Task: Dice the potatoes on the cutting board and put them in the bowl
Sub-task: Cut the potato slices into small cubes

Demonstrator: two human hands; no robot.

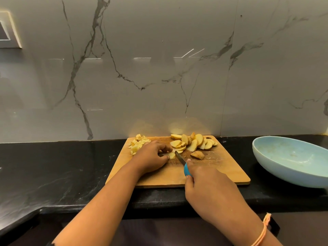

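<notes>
A wooden cutting board (209, 172) lies on the black counter. Potato slices (194, 143) are heaped at its back right, one wedge (197, 155) lies apart, and diced pieces (137, 143) sit at the back left corner. My left hand (151, 157) pinches a small potato slice (171, 155) against the board. My right hand (205, 183) grips a knife (180, 158) by its blue handle, blade tip just right of that slice. A light blue bowl (291, 162) stands to the right of the board and looks empty.
The marble backsplash rises right behind the board. The black counter (62, 167) extends left, and its front edge runs just below the board. A pale framed panel (8, 31) hangs on the wall at far left.
</notes>
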